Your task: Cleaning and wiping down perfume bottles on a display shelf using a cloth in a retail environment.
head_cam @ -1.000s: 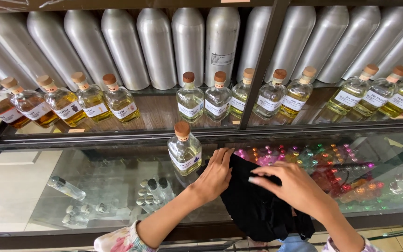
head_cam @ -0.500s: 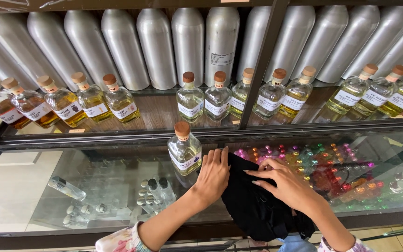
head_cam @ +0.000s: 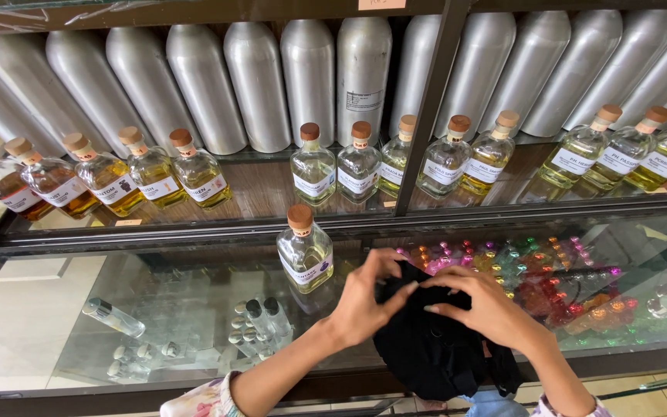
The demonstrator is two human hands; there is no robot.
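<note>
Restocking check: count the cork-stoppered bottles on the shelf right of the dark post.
5 bottles: two beside the post, three toward the right edge; more may lie beyond it.

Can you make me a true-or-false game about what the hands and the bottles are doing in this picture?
1. Both hands are on a black cloth. True: the left hand and the right hand gather the black cloth on the glass counter.
2. One bottle stands alone on the counter beside the left hand. True: the lone bottle has a brown cork cap.
3. The lone bottle lies on its side. False: it stands upright.
4. The tall cans on the top shelf are red. False: the metal cans are silver.
5. The right hand holds a bottle. False: it only touches the cloth.
</note>
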